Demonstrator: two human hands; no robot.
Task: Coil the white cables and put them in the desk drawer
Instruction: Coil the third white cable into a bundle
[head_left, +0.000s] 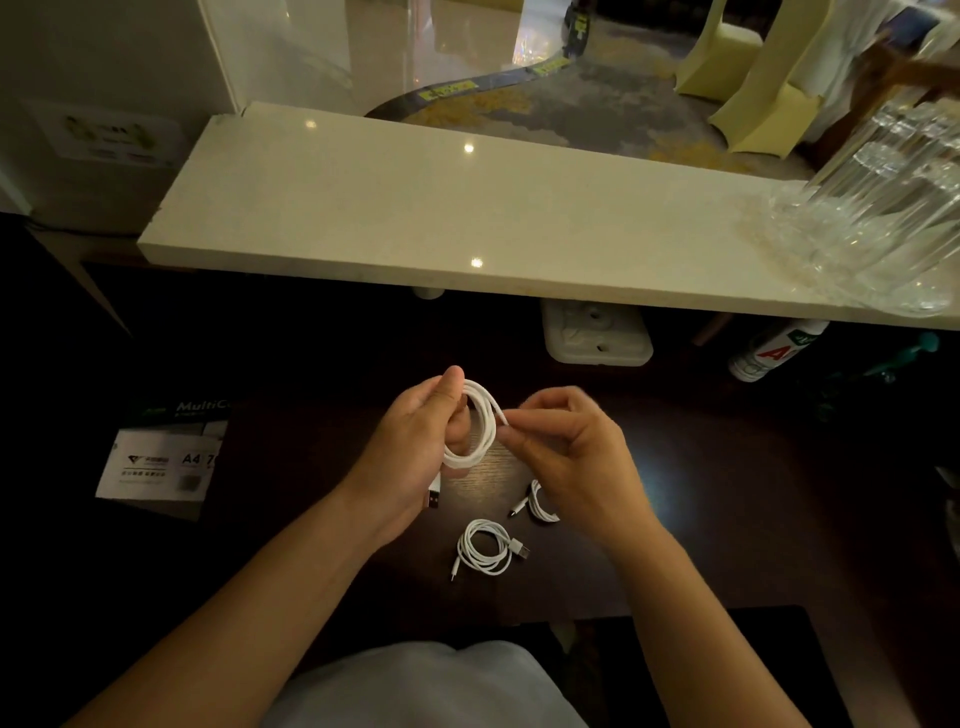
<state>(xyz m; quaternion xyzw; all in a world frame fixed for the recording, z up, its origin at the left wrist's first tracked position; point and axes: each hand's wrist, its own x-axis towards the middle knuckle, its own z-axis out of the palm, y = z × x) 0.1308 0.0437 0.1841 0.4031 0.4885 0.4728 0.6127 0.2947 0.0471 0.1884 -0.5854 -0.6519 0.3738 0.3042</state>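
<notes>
My left hand (415, 441) holds a coiled white cable (480, 421) above the dark desk (701, 493), its USB plug hanging below the palm. My right hand (566, 447) pinches the loose end of that same cable at the coil's right side. A second white cable (485, 548) lies coiled on the desk below my hands. A third white cable (540, 506) lies on the desk, partly hidden under my right hand. No drawer is visible.
A pale stone counter (415, 208) runs across above the desk, with clear glasses (883, 218) at its right end. A ream of A4 paper (161, 457) sits at the left, a white power strip (597, 338) and a bottle (774, 353) at the back.
</notes>
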